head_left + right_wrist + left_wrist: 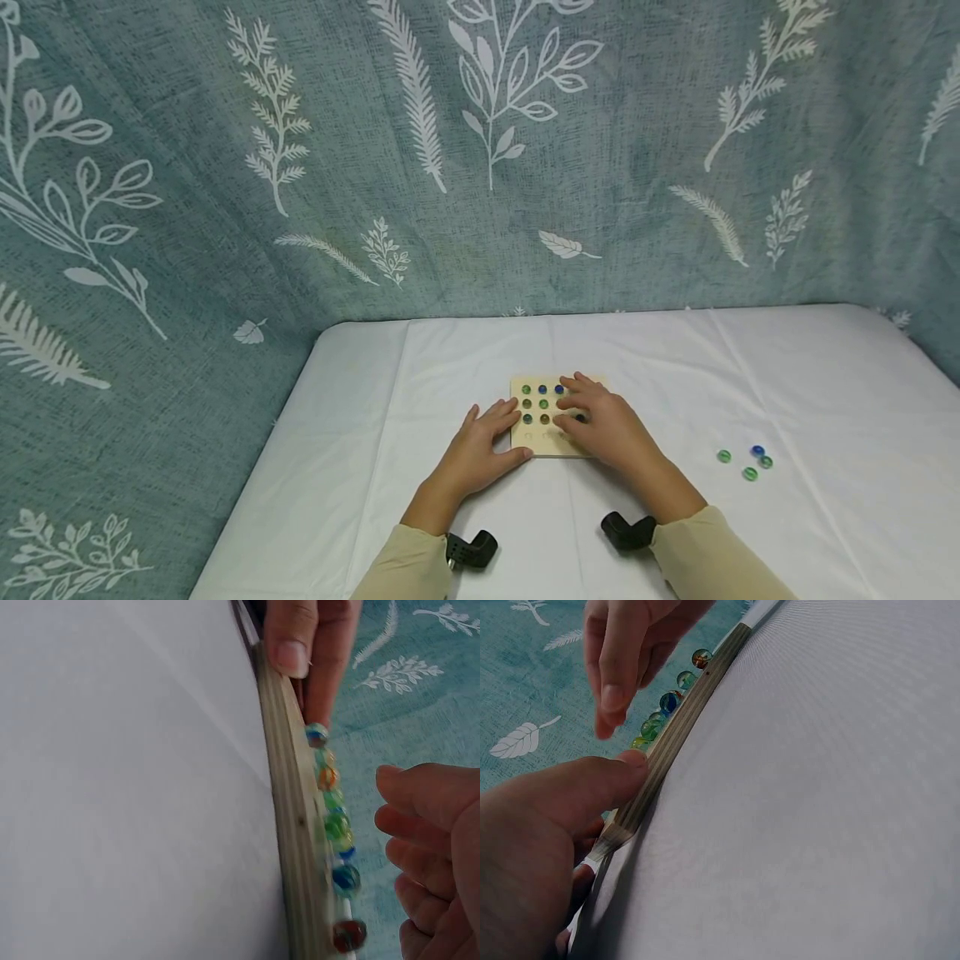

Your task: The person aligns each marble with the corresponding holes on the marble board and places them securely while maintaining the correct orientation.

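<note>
Marbles (543,404) sit in rows on a wooden board (537,448), and the relation I weigh is sideways: four loose marbles (750,474) lie off to the right, slightly nearer the person — with the right hand (611,425) much closer to them than the left. Through my feeds that right hand hovers over the board's right part, thumb apart from loosely bent fingers; I see nothing in its grasp. The left hand (476,454) grips the board's near left corner, thumb on the near edge, fingers along the left side. With the right hand covering part, I can't tell the board's long axis. The near-row hollows (528,436) I can make out show no marbles. Beneath everything spreads a lightly creased white cloth (435,375) — and behind hangs a leaf-patterned teal curtain (337,183).
</note>
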Demonstrator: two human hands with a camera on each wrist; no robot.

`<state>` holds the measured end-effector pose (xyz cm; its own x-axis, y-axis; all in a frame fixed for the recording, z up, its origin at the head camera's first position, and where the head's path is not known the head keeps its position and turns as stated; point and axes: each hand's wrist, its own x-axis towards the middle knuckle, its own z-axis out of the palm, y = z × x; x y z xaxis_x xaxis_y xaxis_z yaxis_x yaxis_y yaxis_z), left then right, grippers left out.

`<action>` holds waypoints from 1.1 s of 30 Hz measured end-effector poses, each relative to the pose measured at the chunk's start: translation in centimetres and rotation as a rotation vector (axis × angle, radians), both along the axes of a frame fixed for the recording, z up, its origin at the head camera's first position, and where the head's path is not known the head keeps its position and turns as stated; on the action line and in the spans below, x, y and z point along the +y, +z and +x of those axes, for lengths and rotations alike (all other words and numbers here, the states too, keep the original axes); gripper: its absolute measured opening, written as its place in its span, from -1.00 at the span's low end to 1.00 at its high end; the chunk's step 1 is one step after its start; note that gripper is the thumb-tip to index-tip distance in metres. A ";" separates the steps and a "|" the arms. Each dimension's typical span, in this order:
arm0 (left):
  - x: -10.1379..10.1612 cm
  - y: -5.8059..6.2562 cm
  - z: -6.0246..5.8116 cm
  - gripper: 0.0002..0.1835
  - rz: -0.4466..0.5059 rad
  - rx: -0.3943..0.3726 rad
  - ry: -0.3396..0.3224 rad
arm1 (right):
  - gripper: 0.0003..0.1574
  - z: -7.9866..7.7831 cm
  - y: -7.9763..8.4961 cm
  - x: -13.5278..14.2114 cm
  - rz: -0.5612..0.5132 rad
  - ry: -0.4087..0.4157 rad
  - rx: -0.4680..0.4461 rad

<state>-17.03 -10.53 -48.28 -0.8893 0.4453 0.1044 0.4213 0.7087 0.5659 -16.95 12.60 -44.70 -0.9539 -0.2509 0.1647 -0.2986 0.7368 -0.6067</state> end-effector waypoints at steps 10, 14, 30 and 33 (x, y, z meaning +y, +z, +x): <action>0.0 0.0 0.2 -0.29 0.006 -0.015 0.009 | -0.64 1.6 0.1 5.0 -0.078 -0.108 -0.018; -0.1 0.0 0.1 -0.29 0.013 -0.016 0.007 | -0.58 2.3 0.4 7.4 -0.057 -0.158 -0.017; -0.1 0.0 0.1 -0.28 0.030 -0.024 0.004 | -0.29 4.6 -0.1 17.6 -0.040 -0.375 -0.091; -0.1 0.0 0.1 -0.28 0.027 -0.027 0.005 | -0.24 4.7 -0.5 18.9 -0.031 -0.425 -0.124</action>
